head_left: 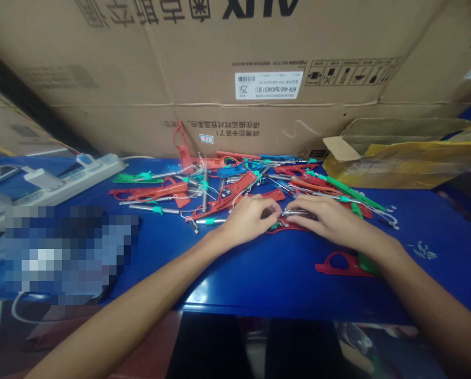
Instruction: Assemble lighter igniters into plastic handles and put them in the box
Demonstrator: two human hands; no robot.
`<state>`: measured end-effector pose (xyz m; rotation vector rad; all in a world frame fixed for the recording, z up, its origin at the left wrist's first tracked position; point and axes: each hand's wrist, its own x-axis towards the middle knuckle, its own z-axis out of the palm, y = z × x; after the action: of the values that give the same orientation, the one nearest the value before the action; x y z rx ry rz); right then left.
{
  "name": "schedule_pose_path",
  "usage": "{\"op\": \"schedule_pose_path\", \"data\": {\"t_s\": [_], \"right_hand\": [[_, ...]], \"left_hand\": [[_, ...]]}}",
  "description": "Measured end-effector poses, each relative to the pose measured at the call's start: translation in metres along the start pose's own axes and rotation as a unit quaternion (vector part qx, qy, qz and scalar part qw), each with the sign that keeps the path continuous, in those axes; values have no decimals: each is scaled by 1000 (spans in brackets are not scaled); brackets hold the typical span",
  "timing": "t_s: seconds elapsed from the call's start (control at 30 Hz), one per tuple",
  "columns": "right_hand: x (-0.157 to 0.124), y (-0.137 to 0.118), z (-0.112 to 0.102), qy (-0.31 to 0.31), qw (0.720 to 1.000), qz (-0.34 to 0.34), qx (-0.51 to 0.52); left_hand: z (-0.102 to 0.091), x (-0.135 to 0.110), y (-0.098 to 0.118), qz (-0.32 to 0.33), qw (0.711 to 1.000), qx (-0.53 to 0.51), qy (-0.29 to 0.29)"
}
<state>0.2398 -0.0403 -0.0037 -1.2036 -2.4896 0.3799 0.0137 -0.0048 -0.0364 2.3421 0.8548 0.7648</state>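
Observation:
My left hand [253,217] is closed in a pinch, thumb and forefinger meeting at the near edge of a pile of parts. What sits in those fingertips is too small to make out. Facing it, my right hand [324,217] is closed on a slim metal rod [298,212], whose near end points at the left fingertips. Just beneath both hands lies a red plastic shell [288,226], partly covered by the right fingers. A loose red shell with a ring-shaped end [340,263] lies below my right wrist, against a green part [366,262].
Red, green and blue shells, metal rods with green clips [156,210] and thin wires are heaped behind my hands. A large cardboard box [140,79] stands at the back. On the left are a power strip [77,181] and a blurred-out object; a yellow-taped carton [409,166] is at right.

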Motion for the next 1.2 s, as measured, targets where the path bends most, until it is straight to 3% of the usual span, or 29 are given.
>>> {"op": "schedule_pose_path", "data": {"t_s": [0.47,0.7,0.87,1.2], "right_hand": [[1,1,7,-1,1000,6,-6],[-1,-2,4,-7,998,-16,-67],[-1,1,6,15,996,-35,-75],[3,-4,5,4,997,-37,-62]], "left_hand": [[1,0,-6,-16,999,-41,-5],[1,1,-2,-34,999,-33,1],[1,0,-4,-7,1000,-22,7],[3,-2,-8,36,999,22,21]]}}
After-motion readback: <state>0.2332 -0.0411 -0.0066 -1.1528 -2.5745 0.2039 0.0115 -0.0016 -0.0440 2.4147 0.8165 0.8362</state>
